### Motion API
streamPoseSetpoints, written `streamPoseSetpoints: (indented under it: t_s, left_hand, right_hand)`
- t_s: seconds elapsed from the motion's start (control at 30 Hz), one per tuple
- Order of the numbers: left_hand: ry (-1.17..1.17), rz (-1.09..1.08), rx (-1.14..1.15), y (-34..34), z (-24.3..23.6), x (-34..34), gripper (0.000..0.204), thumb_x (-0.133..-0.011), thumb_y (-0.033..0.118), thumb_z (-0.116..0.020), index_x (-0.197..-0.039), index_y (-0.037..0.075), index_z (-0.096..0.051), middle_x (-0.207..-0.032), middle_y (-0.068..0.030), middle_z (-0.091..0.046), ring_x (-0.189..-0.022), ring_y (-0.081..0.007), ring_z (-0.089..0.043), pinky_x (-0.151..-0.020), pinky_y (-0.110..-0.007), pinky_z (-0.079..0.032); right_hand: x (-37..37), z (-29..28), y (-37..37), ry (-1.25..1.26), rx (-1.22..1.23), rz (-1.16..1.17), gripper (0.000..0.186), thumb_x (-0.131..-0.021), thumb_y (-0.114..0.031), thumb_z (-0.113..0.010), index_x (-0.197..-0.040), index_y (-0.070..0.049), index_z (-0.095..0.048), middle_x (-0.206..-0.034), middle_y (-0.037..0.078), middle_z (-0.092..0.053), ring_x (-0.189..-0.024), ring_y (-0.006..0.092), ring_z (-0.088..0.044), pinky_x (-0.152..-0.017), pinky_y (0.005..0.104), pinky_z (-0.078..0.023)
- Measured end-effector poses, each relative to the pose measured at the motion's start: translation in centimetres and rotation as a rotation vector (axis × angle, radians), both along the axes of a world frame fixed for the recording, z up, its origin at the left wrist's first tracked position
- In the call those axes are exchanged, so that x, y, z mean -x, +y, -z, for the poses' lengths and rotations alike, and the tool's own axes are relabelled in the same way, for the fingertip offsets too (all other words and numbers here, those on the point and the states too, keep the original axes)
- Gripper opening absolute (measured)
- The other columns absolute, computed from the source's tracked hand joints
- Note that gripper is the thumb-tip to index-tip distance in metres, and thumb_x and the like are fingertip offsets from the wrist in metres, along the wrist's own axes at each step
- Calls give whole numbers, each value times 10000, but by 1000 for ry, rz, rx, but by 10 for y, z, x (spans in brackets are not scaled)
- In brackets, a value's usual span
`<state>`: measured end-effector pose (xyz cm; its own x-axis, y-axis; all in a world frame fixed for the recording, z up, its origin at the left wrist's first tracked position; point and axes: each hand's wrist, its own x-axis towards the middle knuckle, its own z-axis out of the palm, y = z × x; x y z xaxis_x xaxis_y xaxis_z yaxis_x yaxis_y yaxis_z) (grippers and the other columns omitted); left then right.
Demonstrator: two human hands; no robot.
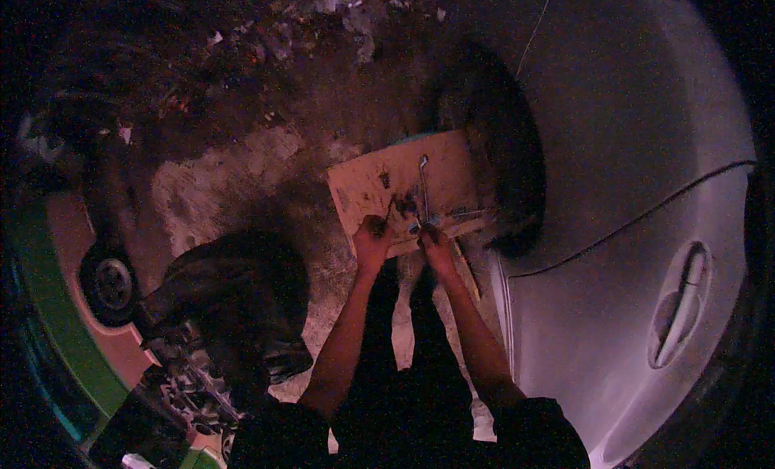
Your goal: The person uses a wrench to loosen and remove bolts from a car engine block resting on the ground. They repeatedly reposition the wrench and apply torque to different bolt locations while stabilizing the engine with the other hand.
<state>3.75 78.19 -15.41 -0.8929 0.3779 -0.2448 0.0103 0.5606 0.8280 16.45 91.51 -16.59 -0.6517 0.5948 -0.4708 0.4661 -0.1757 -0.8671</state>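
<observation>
The scene is dim and the small parts are hard to make out. A brown cardboard sheet (pixel 448 154) with dark stains lies beside a car's wheel arch. Over its near left part, my left hand (pixel 373 237) is closed, and a thin dark piece seems to stick up from its fingers; what it is cannot be made out. My right hand (pixel 433 240) is closed too, a short way to the right. From its fingers a long thin metal rod (pixel 424 186) with a crooked end reaches away from me. Small dark parts (pixel 405 203) lie on the cardboard between and beyond the hands.
The light-coloured car body (pixel 613 146) with its door handle (pixel 680 305) fills the right side, its dark wheel arch (pixel 513 154) near the cardboard. On the left lie dark cloth (pixel 234 295), a small wheel (pixel 111 284) and a pile of metal parts (pixel 194 372). Litter (pixel 347 17) covers the far ground.
</observation>
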Motion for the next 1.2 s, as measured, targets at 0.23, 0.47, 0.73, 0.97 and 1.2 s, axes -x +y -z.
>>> streamPoseSetpoints:
  t_s: [0.23, 0.47, 0.73, 0.97, 1.2]
  left_hand:
    - [21, -14, -266, -36, -127, -75, 285, -815, 24, -749, -1077, -12, -644, -966, -115, -733, -894, -201, -706, -826, -347, -556]
    - [-47, -133, -405, -117, -141, -196, 347, -849, 68, -758, -1163, -30, -645, -1083, -138, -733, -1008, -204, -699, -915, -358, -543]
    - [-133, -569, -514, -206, -156, -386, 352, -886, 90, -762, -1191, -42, -647, -1109, -125, -726, -1069, -209, -672, -961, -346, -522]
    - [-50, -853, -610, -289, -151, -477, 300, -898, 88, -760, -1162, -26, -672, -1070, -104, -726, -994, -171, -670, -924, -334, -532]
    - [82, -949, -623, -416, -163, -532, 237, -911, 87, -747, -1115, -19, -687, -1031, -76, -726, -926, -143, -668, -858, -298, -533]
  right_hand:
    - [-37, -59, -30, 27, -204, -36, 387, -895, -323, -757, -1129, -22, -690, -907, 34, -694, -837, 169, -632, -778, 337, -506]
    - [-98, -131, -73, 374, -106, -489, 313, -900, -295, -769, -1085, -51, -705, -871, 17, -677, -707, 96, -566, -618, 285, -455]
    - [-223, -133, -160, 80, 216, -887, 414, -918, -301, -762, -1232, -51, -660, -1124, 85, -708, -1045, 230, -643, -941, 385, -515]
    - [-273, -130, -259, 141, 321, -1089, 315, -947, -321, -735, -1103, -49, -707, -982, -3, -691, -878, 135, -611, -785, 299, -479]
    - [-303, -147, -385, 30, 321, -1149, 323, -947, -366, -721, -1126, -97, -705, -936, -25, -667, -804, 92, -579, -671, 270, -453]
